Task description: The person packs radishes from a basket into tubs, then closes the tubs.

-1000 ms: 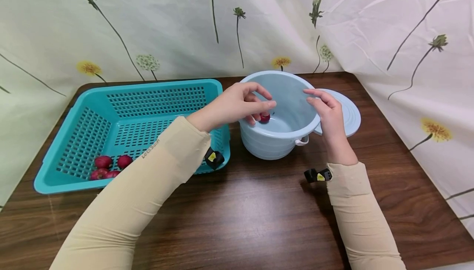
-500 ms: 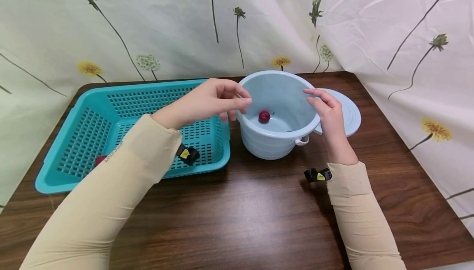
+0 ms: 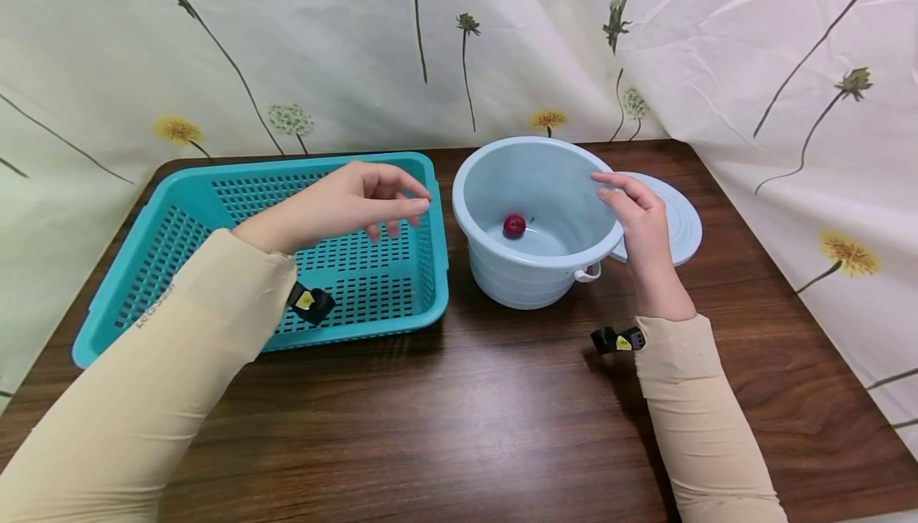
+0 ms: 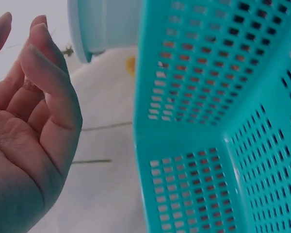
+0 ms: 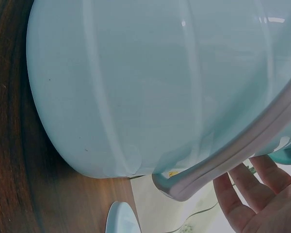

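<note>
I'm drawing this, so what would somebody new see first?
Probably the big turquoise basket on the table's left side. Next, the round red fruit, bright inside the pale blue bucket. Then both hands: left hand above the basket, right hand beside the bucket's rim.

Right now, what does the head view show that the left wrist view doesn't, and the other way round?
Only the head view shows the red fruit inside the blue bucket, the right hand beside the bucket's rim, and the round lid. Only the left wrist view shows the inner face of the left hand, its palm turned to the camera. Both show the left hand, the teal basket, the bucket and the floral backdrop.
</note>
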Motion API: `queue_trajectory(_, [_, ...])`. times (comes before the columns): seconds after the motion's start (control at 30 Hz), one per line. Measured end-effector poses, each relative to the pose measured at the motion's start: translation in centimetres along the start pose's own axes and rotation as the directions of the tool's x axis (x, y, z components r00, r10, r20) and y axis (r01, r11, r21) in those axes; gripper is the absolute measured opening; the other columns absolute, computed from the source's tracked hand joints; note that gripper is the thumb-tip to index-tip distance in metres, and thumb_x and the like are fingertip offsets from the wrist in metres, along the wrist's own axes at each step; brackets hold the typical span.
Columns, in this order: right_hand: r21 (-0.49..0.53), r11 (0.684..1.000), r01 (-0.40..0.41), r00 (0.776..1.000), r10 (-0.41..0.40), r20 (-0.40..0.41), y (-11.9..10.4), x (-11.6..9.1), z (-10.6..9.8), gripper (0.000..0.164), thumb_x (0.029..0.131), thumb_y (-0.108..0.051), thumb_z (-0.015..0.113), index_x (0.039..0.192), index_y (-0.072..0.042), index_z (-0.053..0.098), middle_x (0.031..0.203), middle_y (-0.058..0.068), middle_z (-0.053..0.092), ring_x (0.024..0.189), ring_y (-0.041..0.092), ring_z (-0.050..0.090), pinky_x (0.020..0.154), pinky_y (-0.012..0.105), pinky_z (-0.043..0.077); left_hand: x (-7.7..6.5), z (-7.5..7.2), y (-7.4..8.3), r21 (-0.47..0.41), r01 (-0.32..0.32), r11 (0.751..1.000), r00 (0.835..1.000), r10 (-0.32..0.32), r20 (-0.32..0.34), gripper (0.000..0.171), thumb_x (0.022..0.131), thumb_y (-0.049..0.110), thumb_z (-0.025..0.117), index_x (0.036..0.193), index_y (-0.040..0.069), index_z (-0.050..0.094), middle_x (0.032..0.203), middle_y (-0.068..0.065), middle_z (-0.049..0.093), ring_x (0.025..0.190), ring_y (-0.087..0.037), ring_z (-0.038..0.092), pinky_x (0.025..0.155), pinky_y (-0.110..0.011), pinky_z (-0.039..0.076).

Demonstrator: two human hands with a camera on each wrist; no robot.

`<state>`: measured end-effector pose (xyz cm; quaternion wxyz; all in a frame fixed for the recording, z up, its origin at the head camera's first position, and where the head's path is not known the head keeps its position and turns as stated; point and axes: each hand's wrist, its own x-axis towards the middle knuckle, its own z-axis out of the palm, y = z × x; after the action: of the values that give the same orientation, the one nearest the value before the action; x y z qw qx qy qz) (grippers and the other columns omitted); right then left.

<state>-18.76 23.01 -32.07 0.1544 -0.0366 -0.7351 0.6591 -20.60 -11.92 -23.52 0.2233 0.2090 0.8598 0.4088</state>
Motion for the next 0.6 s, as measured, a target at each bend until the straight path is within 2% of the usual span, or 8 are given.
queue_trajectory(0.17, [0.010, 1.000, 0.001, 1.000, -0.001, -0.004, 0.0, 0.0, 0.0, 0.024, 0.097, -0.018, 0.057, 0.112, -0.014, 0.075, 0.117, -0.008, 0.064, 0.118, 0.010, 0.050, 0.090, 0.026, 0.044, -0.5, -0.6, -1.1, 0.071, 0.038, 0.997, 0.998, -0.042, 0.050, 0.041, 0.097, 0.043, 0.061, 0.130, 0.018, 0.062, 0.106, -0.004, 0.068, 0.089, -0.023, 0.062, 0.072, -0.037, 0.053])
queue_trajectory(0.3, [0.017, 1.000, -0.001, 1.000, 0.001, -0.002, 0.1, 0.0, 0.1, 0.024, 0.097, -0.018, 0.056, 0.113, -0.015, 0.075, 0.117, -0.007, 0.064, 0.118, 0.011, 0.050, 0.090, 0.026, 0.044, -0.8, -1.3, -2.3, 0.092, 0.064, 0.994, 0.994, -0.072, 0.079, 0.043, 0.097, 0.043, 0.061, 0.133, 0.019, 0.060, 0.108, -0.003, 0.069, 0.090, -0.022, 0.062, 0.072, -0.037, 0.053])
queue_trajectory(0.47, [0.009, 1.000, -0.005, 1.000, 0.005, 0.002, 0.1, 0.0, 0.1, 0.026, 0.097, -0.019, 0.056, 0.115, -0.014, 0.074, 0.120, -0.006, 0.063, 0.119, 0.012, 0.050, 0.091, 0.027, 0.044, -1.7, -2.6, -3.6, 0.120, 0.120, 0.985, 0.989, -0.130, 0.074, 0.044, 0.097, 0.044, 0.061, 0.134, 0.021, 0.059, 0.113, -0.004, 0.069, 0.088, -0.024, 0.061, 0.072, -0.038, 0.054])
queue_trajectory(0.6, [0.003, 1.000, -0.007, 1.000, 0.007, -0.005, 0.1, 0.1, 0.0, 0.025, 0.097, -0.019, 0.056, 0.114, -0.014, 0.074, 0.119, -0.006, 0.064, 0.119, 0.011, 0.050, 0.091, 0.027, 0.044, -2.5, -3.5, -4.1, 0.136, 0.134, 0.982, 0.988, -0.143, 0.056, 0.045, 0.098, 0.044, 0.059, 0.136, 0.020, 0.057, 0.113, -0.004, 0.069, 0.088, -0.024, 0.061, 0.072, -0.039, 0.054])
